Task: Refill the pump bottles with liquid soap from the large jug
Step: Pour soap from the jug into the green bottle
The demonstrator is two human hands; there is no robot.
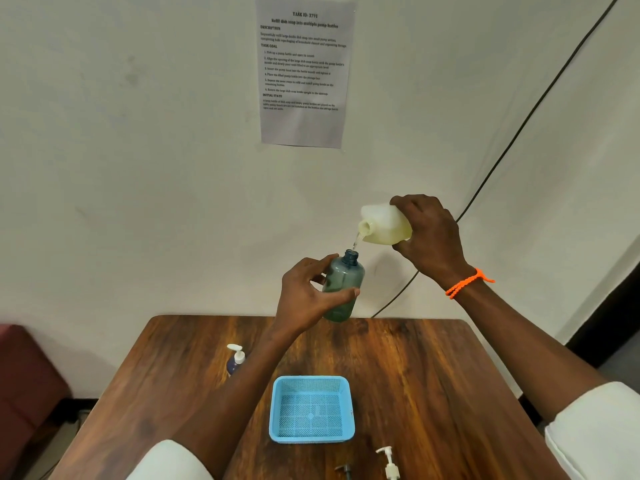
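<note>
tilting above the wooden surface [398,368], the translucent white plastic jug [384,225] sits clamped in the right hand [431,237] — a thin stream drops into the open neck of the smoky blue-grey bottle [343,285], gripped by the left hand [308,299]. both are held over the surface's far edge, well above the light blue mesh basket [277,410].

Table [415,375] centre blocked – basket [311,382]; loose pump [389,464] near edge; right side open.
</note>
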